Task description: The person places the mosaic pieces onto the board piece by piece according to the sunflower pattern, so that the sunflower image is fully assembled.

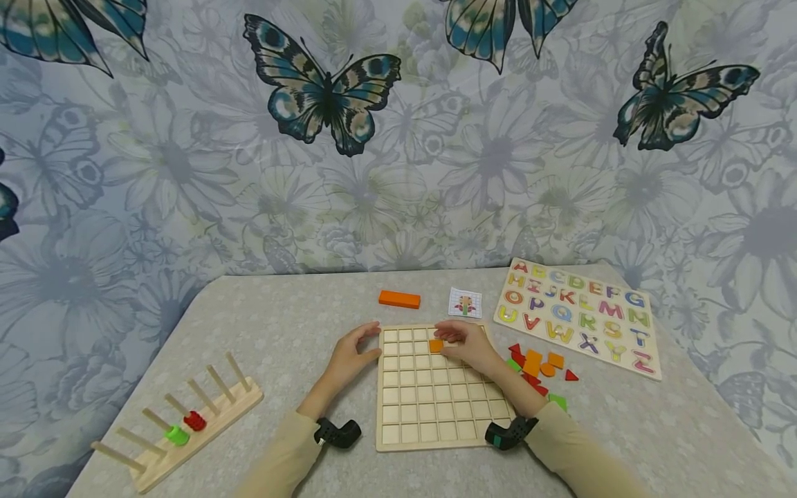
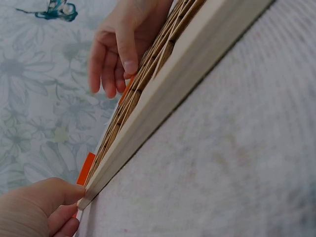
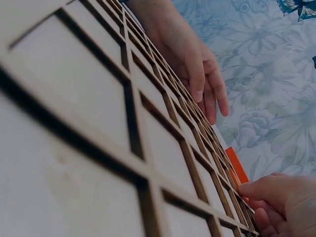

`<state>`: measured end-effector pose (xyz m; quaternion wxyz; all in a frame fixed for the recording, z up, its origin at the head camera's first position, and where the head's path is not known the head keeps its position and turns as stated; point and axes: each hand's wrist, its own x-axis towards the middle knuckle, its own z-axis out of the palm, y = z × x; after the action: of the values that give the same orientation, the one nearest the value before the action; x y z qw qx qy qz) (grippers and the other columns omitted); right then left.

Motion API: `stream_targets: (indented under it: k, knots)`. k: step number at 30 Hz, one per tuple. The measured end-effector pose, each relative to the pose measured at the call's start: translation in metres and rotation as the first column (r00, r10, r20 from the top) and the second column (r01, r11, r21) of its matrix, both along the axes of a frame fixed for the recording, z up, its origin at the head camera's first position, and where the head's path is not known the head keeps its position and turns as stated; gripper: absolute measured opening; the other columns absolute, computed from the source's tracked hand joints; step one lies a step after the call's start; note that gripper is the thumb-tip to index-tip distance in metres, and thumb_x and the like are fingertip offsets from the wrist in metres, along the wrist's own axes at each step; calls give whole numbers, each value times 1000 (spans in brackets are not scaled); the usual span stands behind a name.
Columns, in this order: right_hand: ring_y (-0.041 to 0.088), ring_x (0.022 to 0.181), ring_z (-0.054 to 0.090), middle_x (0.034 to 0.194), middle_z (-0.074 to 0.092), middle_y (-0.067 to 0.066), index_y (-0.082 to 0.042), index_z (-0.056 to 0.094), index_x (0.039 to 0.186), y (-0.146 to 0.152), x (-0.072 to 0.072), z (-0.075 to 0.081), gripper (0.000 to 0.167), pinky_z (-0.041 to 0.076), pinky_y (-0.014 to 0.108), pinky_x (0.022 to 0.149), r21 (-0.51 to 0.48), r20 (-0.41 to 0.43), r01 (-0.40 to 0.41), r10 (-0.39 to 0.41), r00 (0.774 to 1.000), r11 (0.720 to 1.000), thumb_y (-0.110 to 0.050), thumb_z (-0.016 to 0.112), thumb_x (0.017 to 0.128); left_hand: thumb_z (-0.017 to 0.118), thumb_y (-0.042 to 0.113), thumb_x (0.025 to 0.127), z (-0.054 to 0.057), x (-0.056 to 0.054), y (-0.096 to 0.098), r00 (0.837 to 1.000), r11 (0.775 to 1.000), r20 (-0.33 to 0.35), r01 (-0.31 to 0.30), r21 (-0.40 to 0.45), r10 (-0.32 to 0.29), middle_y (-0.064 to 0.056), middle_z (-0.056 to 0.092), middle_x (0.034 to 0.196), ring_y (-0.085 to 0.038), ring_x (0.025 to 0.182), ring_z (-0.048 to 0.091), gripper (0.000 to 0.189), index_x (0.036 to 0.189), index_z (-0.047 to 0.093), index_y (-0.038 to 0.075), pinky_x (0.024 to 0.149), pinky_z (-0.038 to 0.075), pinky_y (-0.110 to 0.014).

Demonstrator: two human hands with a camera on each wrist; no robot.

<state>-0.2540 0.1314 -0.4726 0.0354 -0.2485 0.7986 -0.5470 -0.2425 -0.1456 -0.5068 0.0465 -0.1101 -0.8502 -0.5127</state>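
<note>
A wooden grid board (image 1: 411,413) lies on the table before me. My left hand (image 1: 350,354) is at its far left corner, the thumb touching the edge and the fingers loosely bent around the corner. Over the far part of the board, my right hand (image 1: 471,348) pinches an orange square (image 1: 436,346) at its right side, thumb and fingertips close together. The square is at a cell near the board's far edge; whether it sits fully flat is unclear. In the right wrist view, the right thumb (image 3: 254,189) partly covers the square.
An orange bar (image 1: 399,299) and a small pattern card (image 1: 465,303) lie behind the board. At right are an alphabet board (image 1: 575,315) and several loose pieces, including an orange circle (image 1: 547,369). A peg stand (image 1: 212,429) with green and red beads stands left.
</note>
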Motion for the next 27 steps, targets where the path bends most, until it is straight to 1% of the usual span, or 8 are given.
stream_targets:
  k: [3, 10, 15, 16, 17, 23, 24, 27]
  knots:
    - [41, 100, 60, 109, 66, 29, 12, 58, 119, -1, 3, 3, 41, 54, 27, 83, 13, -3, -2, 2, 1000, 1000, 7, 68, 80, 70, 8, 84, 1, 0, 0, 1000, 1000, 3, -3, 4, 3, -9, 62, 129, -27, 125, 52, 53, 134, 53, 7, 109, 38, -48]
    - [44, 103, 59, 111, 64, 30, 14, 58, 118, -1, 4, 3, 38, 54, 32, 85, 2, 14, -1, 1, 1000, 1000, 8, 66, 82, 70, 8, 84, 1, 1, 0, 1000, 1000, 14, -12, -2, 12, -9, 62, 129, -26, 126, 52, 52, 134, 54, 8, 110, 39, -48]
    - [44, 102, 59, 110, 64, 31, 14, 57, 119, -1, 3, 2, 39, 54, 30, 84, -11, 14, -2, 3, 1000, 1000, 8, 66, 81, 69, 8, 85, 2, 1, 0, 1000, 1000, 23, -10, 0, 10, -8, 62, 129, -26, 127, 51, 52, 134, 54, 8, 110, 38, -48]
    - [42, 100, 60, 110, 64, 30, 13, 58, 119, -1, 2, 2, 38, 54, 28, 83, -12, 19, 7, -7, 1000, 1000, 7, 66, 82, 69, 9, 85, 1, 1, -1, 1000, 1000, 20, -7, 5, 7, -8, 62, 129, -26, 127, 51, 51, 134, 54, 8, 110, 38, -48]
    - [40, 99, 61, 110, 65, 29, 11, 59, 119, 0, 0, -2, 38, 54, 24, 82, -19, 25, 20, -19, 1000, 1000, 6, 67, 82, 69, 7, 85, 6, 4, 0, 1000, 1000, 22, -2, 9, 2, -10, 61, 129, -28, 127, 51, 51, 134, 53, 6, 110, 38, -49]
    - [28, 94, 65, 109, 66, 26, 8, 60, 118, 11, -9, -8, 34, 52, 16, 80, -49, 24, 94, -93, 995, 994, -2, 66, 86, 69, 7, 85, 4, 5, 1, 1000, 1000, 29, -5, 25, 4, -11, 61, 129, -28, 127, 51, 51, 133, 54, 7, 111, 37, -49]
    - [26, 94, 65, 109, 65, 27, 9, 59, 118, 14, -9, -5, 34, 52, 16, 79, -51, 22, 102, -101, 995, 994, -1, 65, 87, 69, 8, 85, 0, 3, 0, 1000, 1000, 26, -8, 23, 7, -9, 61, 129, -27, 127, 51, 51, 133, 54, 9, 111, 37, -48]
    - [15, 91, 64, 109, 64, 29, 11, 57, 119, 25, -11, -2, 35, 52, 14, 78, -72, 24, 133, -131, 991, 989, -1, 65, 87, 69, 8, 85, 1, 2, -1, 1000, 1000, 14, -4, 18, 3, -9, 62, 129, -27, 127, 51, 51, 133, 54, 8, 111, 37, -49]
